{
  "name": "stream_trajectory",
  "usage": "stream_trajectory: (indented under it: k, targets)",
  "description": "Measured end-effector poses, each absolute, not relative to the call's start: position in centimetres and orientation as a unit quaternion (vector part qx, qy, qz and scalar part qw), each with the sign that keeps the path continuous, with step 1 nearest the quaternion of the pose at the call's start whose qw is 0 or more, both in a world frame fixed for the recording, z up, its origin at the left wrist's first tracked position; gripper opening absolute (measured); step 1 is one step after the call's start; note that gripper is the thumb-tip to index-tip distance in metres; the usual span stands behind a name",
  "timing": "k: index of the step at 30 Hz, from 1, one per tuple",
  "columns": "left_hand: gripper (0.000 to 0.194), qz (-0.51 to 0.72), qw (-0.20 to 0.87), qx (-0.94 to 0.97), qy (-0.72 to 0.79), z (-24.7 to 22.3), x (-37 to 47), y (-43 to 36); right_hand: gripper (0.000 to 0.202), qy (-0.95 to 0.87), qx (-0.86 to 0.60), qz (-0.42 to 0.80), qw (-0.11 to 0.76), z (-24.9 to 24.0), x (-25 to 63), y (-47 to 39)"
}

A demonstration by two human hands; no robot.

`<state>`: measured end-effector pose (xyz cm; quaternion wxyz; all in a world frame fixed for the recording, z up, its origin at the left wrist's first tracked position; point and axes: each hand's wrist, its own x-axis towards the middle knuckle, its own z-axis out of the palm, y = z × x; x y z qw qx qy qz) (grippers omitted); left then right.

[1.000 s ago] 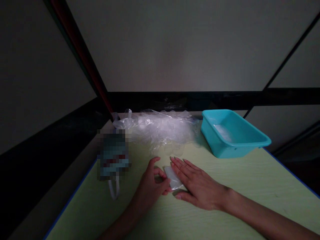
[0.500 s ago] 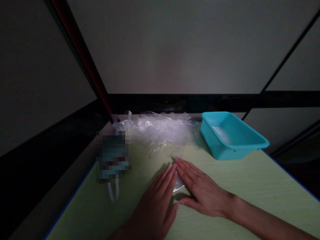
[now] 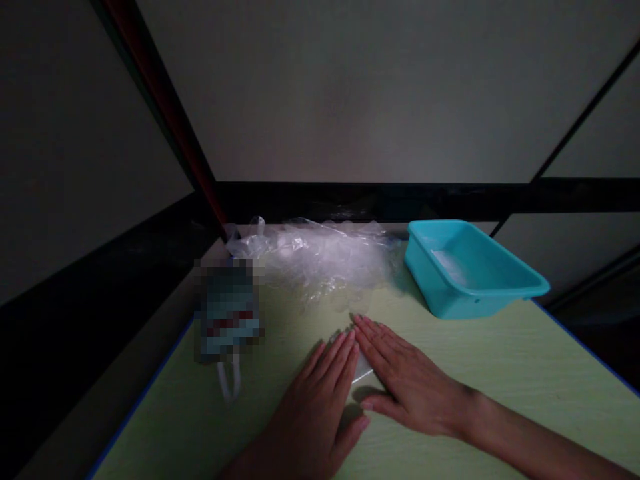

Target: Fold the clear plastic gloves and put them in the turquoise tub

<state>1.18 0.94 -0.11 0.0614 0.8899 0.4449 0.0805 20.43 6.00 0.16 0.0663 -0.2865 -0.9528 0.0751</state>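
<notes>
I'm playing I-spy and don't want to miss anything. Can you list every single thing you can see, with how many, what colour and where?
Table: 1, pale yellow-green with blue edges, under everything
Tub: 1, turquoise, back right of the table
Patch: 1, whitish, inside the tub; too unclear to name
Crumpled plastic heap: 1, clear, along the table's back
Pixelated object: 1, grey-green with red, left side
Strap loop: 1, white, below the pixelated object
Flat plastic piece: 1, whitish, mid-table, partly covered
Wall: grey panels with black bands, behind
Strip: 1, dark red, upper left
Left grip: 1, bare hand, flat over the piece's left
Right grip: 1, bare hand, fingers over its right
</notes>
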Motion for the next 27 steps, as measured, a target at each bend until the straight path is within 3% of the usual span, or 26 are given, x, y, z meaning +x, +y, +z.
stream_trajectory:
  k: [27]
  targets:
    - [0.071,0.075,0.096,0.889,0.442,-0.09,0.86,1.31,0.076,-0.951,-0.292,0.082,0.063,0.13,20.50,5.84]
